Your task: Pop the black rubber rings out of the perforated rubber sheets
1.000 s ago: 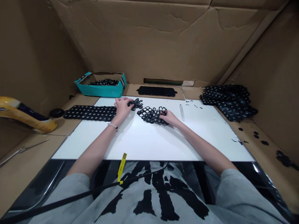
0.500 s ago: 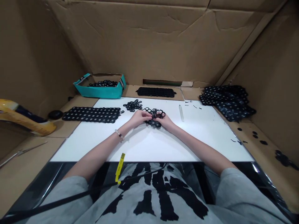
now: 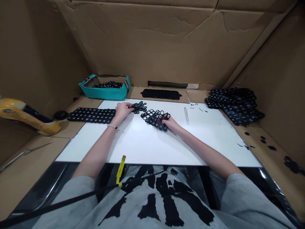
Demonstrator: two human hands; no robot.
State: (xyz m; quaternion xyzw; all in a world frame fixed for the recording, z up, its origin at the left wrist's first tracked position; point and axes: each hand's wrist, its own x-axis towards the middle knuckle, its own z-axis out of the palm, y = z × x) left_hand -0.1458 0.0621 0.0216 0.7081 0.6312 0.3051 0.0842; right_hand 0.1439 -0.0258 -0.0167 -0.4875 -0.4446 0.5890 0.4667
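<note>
My right hand [image 3: 169, 123] grips the right end of a black openwork mesh [image 3: 154, 119]. Part of this mesh is open rings, and part is filled with dark round discs. At the left edge of a loose pile of small black discs [image 3: 140, 107] is my left hand [image 3: 124, 111], its fingertips pinched together. What lies between those fingertips is too small to make out. Behind the left wrist, a black panel with pale dots [image 3: 91, 115] lies flat, its right end partly hidden.
A teal box [image 3: 105, 92] of dark discs stands at the back left. Another black panel [image 3: 161, 93] lies at the back, with stacked dotted panels [image 3: 234, 106] at right. A white pen-like tool [image 3: 186, 115], scissors [image 3: 26, 152] and a yellow bottle [image 3: 30, 117] lie around.
My left hand has let go of the mesh and moved left to the loose disc pile. My right hand keeps hold of the mesh, which now lies more spread out.
</note>
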